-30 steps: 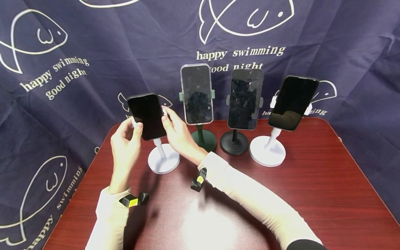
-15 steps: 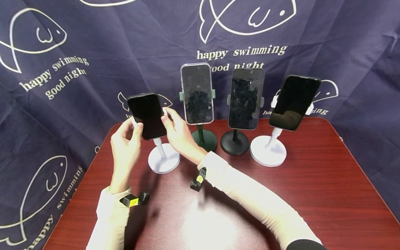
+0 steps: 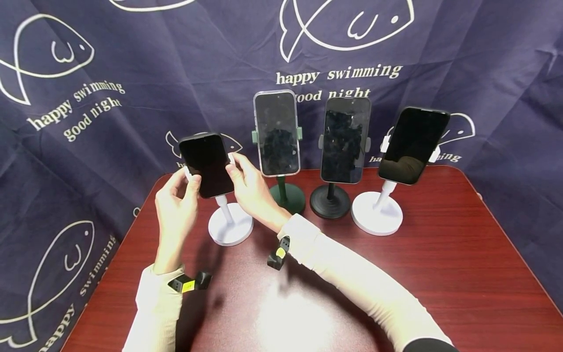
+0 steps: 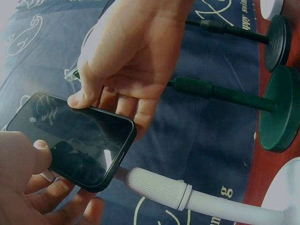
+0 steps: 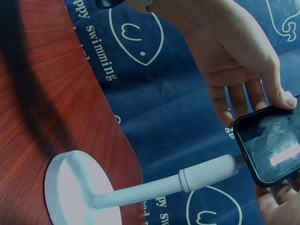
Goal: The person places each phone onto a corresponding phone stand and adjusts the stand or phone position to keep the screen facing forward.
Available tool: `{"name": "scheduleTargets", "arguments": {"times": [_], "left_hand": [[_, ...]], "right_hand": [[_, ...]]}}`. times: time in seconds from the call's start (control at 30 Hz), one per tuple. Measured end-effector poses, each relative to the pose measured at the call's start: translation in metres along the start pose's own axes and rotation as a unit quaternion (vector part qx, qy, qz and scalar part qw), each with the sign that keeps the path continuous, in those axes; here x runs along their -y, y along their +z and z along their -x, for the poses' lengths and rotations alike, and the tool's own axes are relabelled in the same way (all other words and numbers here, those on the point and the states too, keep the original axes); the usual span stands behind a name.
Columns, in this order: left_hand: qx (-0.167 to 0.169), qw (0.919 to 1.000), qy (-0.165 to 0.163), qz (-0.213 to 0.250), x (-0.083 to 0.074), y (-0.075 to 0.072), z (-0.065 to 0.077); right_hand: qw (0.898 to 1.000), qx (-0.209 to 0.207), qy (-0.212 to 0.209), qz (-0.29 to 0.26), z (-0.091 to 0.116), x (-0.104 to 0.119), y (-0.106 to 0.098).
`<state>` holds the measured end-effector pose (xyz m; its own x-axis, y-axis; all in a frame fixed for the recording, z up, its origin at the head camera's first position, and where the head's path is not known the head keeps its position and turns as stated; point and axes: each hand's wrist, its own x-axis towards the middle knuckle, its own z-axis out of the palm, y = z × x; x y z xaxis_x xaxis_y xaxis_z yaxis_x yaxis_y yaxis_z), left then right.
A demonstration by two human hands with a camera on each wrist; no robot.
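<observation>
A black smartphone [image 3: 207, 166] sits tilted in the clamp of a white phone stand [image 3: 230, 232] at the table's left. My left hand [image 3: 178, 205] grips its left side, thumb at the front edge and fingers reaching behind. On the other side, my right hand [image 3: 254, 190] grips the right edge the same way, beside a white clamp arm [image 3: 230, 157]. In the left wrist view both thumbs touch the edges of the dark screen, and the ribbed collar [image 4: 157, 187] of the stand shows below. The clamp's back is hidden behind the phone.
Further right stand a green stand [image 3: 288, 198] with a clear-cased phone [image 3: 277, 132], a black stand [image 3: 330, 201] with a phone [image 3: 345, 139], and another white stand [image 3: 377, 213] with a tilted phone [image 3: 413, 145]. A patterned blue cloth [image 3: 211, 63] hangs behind the red-brown table [image 3: 440, 259].
</observation>
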<state>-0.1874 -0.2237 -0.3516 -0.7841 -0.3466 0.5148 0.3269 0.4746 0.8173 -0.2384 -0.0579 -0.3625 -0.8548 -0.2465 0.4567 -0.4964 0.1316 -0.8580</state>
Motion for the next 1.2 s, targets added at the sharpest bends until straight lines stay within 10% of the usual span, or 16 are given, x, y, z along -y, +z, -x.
{"name": "scheduleTargets", "arguments": {"times": [1.2], "left_hand": [[0.026, 0.9978, -0.01, -0.06, 0.02, 0.009, 0.019]], "right_hand": [[0.997, 0.032, 0.064, 0.005, 0.012, -0.013, 0.002]]}}
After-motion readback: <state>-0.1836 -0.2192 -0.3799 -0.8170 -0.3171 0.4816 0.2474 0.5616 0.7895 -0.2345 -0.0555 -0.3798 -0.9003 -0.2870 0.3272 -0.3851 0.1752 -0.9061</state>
